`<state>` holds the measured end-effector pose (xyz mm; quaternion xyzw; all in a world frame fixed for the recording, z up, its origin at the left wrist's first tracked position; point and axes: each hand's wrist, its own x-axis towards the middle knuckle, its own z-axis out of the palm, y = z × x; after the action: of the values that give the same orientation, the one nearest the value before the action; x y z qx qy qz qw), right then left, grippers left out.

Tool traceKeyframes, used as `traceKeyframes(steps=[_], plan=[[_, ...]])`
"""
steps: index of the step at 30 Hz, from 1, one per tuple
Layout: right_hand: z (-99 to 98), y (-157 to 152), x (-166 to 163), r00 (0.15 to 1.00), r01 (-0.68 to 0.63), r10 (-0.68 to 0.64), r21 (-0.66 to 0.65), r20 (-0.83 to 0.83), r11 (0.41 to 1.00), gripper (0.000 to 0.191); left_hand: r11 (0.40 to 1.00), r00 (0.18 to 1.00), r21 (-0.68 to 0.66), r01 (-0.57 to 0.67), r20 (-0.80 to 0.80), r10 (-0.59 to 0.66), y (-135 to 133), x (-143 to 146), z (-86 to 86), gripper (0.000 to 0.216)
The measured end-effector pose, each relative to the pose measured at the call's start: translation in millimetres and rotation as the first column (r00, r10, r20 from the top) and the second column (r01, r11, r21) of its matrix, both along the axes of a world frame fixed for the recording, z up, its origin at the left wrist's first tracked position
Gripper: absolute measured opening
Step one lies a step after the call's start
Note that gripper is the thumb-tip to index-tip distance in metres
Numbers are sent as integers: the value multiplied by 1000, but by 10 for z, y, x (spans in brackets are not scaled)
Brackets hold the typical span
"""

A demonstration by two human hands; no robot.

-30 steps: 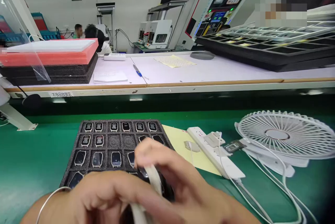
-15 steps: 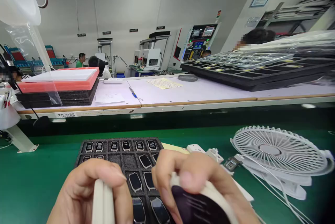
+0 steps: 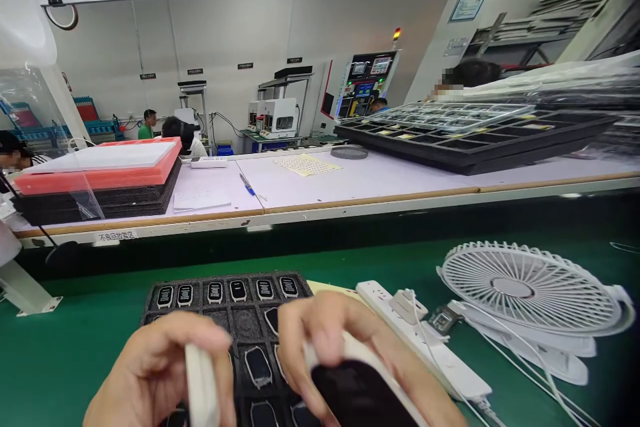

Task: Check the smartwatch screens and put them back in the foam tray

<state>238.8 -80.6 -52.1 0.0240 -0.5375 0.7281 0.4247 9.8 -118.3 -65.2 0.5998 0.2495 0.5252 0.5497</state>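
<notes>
My left hand (image 3: 155,360) is closed around a cream-coloured, thin-edged piece (image 3: 201,384), seen edge-on, so its face is hidden. In my right hand (image 3: 345,330) is a smartwatch body (image 3: 360,397) with a cream case and a dark, rounded screen, thumb on its upper edge. Both hands are over the near part of a dark foam tray (image 3: 230,318), which has several watch bodies in its compartments. One watch body (image 3: 259,367) lies between my hands, and those in the back row show light text on their screens.
On the green bench to the right are a white power strip (image 3: 453,364), a small square-faced device (image 3: 443,319) and a white fan (image 3: 515,290) with loose cables. A raised shelf behind holds a red foam stack (image 3: 100,174), a blue pen (image 3: 247,184) and black trays (image 3: 465,154). Other people sit beyond.
The view has shifted a little. My right hand has moved slightly left with the watch body, uncovering more of the power strip. The lines on that watch's screen no longer show. Both hands keep their grip.
</notes>
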Motion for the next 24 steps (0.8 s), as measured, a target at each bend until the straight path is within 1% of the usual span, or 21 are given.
traceKeyframes(steps=[1,3,5,8,13,20,24], plan=[[-12,71,-29,1000,-11,11,-12,0,1000,52,999,1000,30,-12,11,12,35,39,73,48],[-16,203,-90,999,36,-37,-69,-3,997,54,996,998,71,-54,20,53,143,100,182,51],[1,303,-145,995,99,-98,-133,8,986,53,990,991,46,-133,14,133,283,129,226,52],[30,391,-193,991,132,-129,-202,28,970,53,968,968,7,-249,-28,249,503,130,203,53],[17,478,-198,989,144,-147,-230,7,962,49,927,925,44,-373,-63,376,762,132,110,51],[4,576,-216,989,146,-139,-281,45,949,47,913,908,52,-406,-92,409,836,157,93,55],[-32,650,-249,981,194,-179,-315,75,929,39,914,908,61,-401,-105,405,851,154,78,52]])
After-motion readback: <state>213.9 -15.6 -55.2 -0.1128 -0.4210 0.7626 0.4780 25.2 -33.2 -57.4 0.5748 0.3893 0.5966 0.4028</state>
